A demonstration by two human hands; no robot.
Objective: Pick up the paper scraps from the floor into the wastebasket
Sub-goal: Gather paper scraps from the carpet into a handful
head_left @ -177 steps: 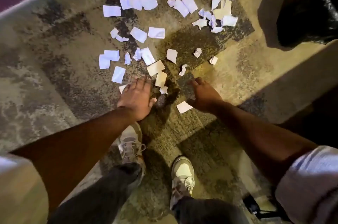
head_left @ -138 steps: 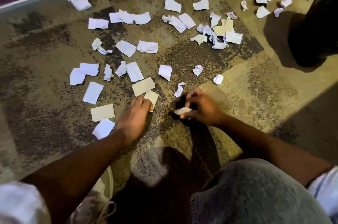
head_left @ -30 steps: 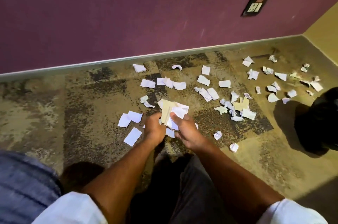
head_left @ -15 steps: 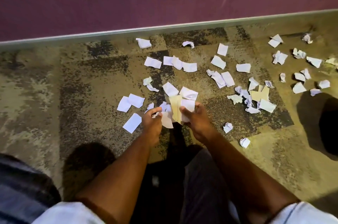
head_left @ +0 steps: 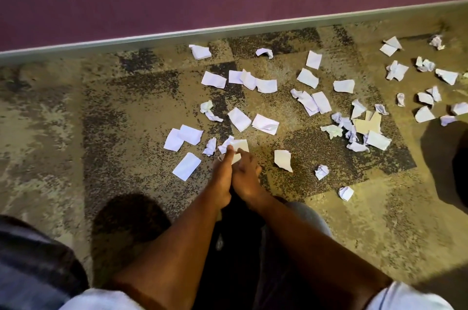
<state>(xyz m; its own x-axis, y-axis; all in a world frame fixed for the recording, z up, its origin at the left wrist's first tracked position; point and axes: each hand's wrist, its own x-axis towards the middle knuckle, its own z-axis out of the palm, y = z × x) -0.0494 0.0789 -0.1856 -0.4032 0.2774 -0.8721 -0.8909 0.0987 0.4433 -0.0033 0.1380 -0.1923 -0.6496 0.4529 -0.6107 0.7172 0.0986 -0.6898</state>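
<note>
Several white and tan paper scraps (head_left: 264, 123) lie scattered over the patterned carpet, some flat, some crumpled. My left hand (head_left: 222, 178) and my right hand (head_left: 247, 178) are pressed side by side low over the carpet. Together they are closed on a small bundle of gathered paper scraps (head_left: 239, 145) that sticks out past the fingertips. A flat scrap (head_left: 187, 166) lies just left of my hands and another scrap (head_left: 283, 159) just right of them. The black wastebasket (head_left: 462, 173) is cut off by the right edge, with its shadow beside it.
A purple wall with a grey baseboard (head_left: 152, 38) runs across the far side. My knees and dark trousers (head_left: 240, 246) fill the bottom of the view. A dense cluster of scraps (head_left: 364, 130) lies to the right, towards the wastebasket.
My hands have come close together and sunk lower, squeezing the bundle so that less of it shows. The view has tilted down and the wall socket has left the frame.
</note>
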